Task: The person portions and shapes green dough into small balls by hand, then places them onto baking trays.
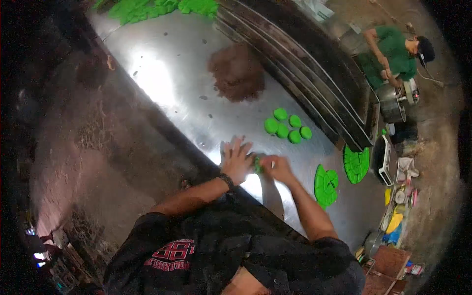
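My left hand [237, 160], with a dark bracelet at the wrist, lies on the shiny metal table [191, 98] with its fingers spread. Close beside it, my right hand [278, 168] is closed, its fingertips pinching a small piece of green dough [257, 165]. Part of that piece is hidden by the fingers. Just beyond the hands sits a cluster of several round green dough discs [282, 130]. To the right lie a flattened, cut green dough slab [325, 186] and a larger scored one [356, 164].
A brown heap [237, 71] rests farther up the table, with more green dough [142, 10] at the far end. Long dark metal trays or panels [305, 64] run along the far side. Beyond them, a person in a green shirt [393, 51] works by a metal pot [392, 104].
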The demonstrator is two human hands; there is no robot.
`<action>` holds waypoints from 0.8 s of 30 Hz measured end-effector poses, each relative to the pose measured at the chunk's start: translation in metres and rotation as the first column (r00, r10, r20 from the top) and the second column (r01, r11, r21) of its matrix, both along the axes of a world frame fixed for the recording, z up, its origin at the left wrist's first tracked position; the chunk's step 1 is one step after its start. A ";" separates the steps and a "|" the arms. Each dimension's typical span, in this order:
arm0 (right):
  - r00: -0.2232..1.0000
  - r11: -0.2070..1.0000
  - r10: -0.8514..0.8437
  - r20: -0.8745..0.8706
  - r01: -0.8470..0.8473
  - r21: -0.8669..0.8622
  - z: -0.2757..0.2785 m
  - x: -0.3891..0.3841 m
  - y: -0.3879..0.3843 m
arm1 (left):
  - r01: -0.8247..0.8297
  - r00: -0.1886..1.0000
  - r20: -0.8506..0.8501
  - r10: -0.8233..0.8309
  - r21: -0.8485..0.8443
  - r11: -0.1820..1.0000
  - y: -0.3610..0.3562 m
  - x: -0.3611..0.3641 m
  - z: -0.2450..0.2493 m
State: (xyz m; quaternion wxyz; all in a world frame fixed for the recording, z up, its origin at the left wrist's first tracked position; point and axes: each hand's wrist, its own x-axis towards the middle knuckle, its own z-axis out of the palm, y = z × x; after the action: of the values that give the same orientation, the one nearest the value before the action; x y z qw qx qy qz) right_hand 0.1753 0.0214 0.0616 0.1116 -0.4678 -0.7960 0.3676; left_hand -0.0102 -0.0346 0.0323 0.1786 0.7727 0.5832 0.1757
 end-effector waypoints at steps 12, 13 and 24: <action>0.990 0.741 0.008 0.143 -0.102 0.664 -0.049 -0.106 0.197 | -0.019 0.004 0.899 0.439 -0.439 0.899 -0.029 -0.055 0.062; 0.971 0.776 0.047 0.233 -0.183 0.604 -0.043 -0.104 0.201 | 0.014 -0.337 0.827 0.450 -0.473 0.881 -0.016 -0.054 0.107; 0.902 0.951 -0.102 -0.419 -0.035 -0.307 -0.004 -0.039 0.173 | -0.018 -0.520 0.641 0.565 -0.669 0.743 0.067 -0.029 0.050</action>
State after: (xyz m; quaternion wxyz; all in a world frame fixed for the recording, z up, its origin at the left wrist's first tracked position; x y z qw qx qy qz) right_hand 0.1358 0.1942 0.0573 0.2165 -0.4005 -0.6764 0.5790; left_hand -0.0390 0.0325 0.0826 0.6303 -0.0020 0.3976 0.6668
